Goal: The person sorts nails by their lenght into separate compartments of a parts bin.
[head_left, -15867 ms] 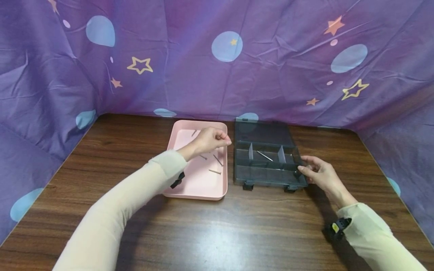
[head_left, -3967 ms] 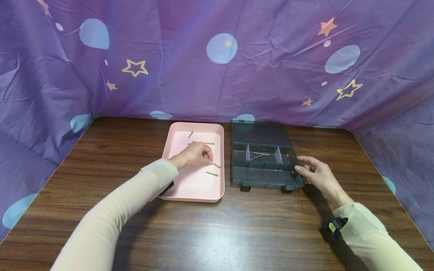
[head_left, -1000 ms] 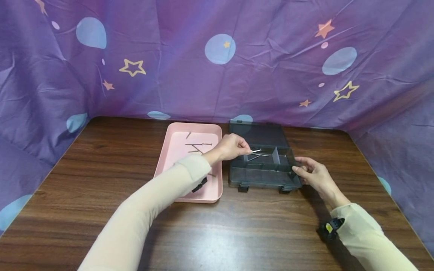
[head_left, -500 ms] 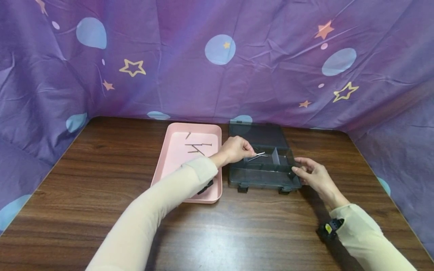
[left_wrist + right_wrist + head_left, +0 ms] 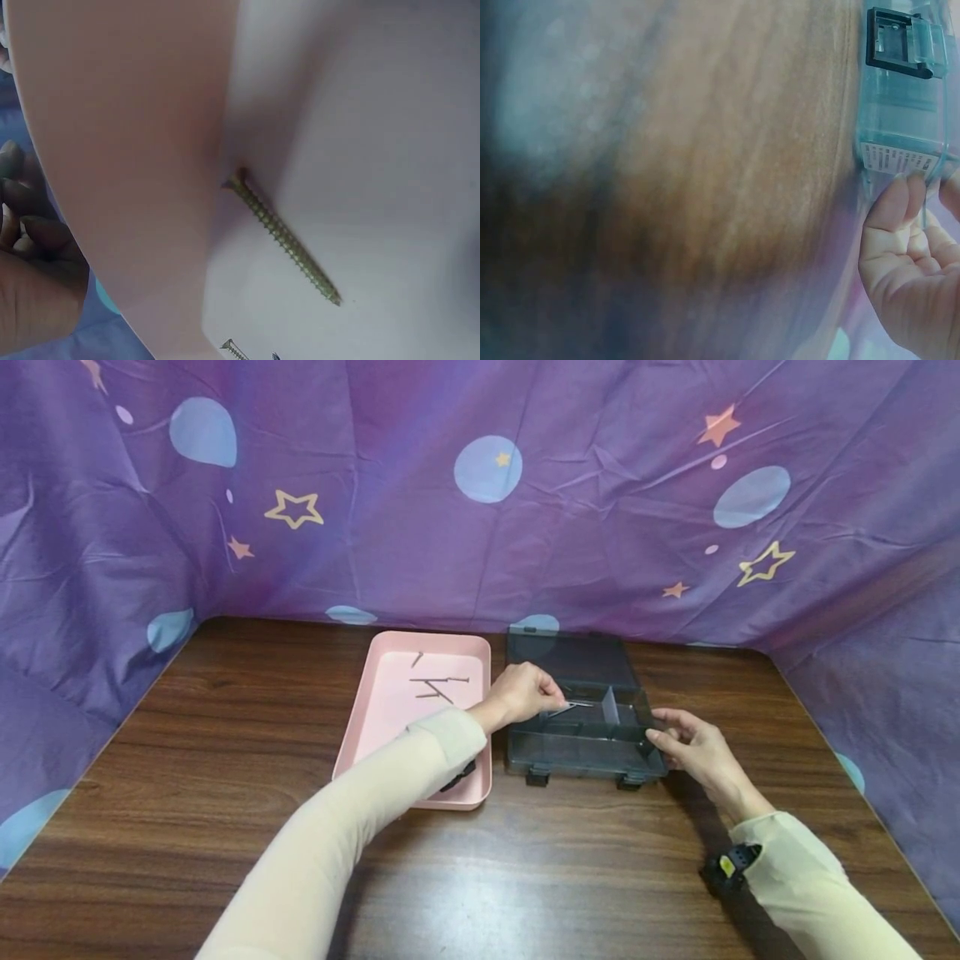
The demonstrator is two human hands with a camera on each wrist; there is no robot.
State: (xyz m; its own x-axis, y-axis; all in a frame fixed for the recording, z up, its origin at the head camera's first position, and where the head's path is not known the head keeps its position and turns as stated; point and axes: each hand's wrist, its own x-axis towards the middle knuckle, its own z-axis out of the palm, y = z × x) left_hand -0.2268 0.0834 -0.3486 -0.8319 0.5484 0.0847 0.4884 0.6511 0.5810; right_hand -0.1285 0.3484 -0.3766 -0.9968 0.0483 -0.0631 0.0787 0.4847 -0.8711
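Head view: across the wood-grain surface [image 5: 562, 868] sits a pink tray [image 5: 386, 718], beneath the left forearm, and an open dark case [image 5: 577, 753] between the hands. Right hand [image 5: 703, 753] pinches the case's end; left hand [image 5: 522, 691] brings fingertips together over the divided row, grip on a fastener impossible to tell! Beside the right thumb, a white label [image 5: 896, 158], print too small to read. Just past the left fingertips, thin metal fasteners [image 5: 581, 704], one aimed roughly toward the right hand. By the left wrist, inside the tray, a threaded screw [image 5: 285, 238], head at the wall, tip slanting away.
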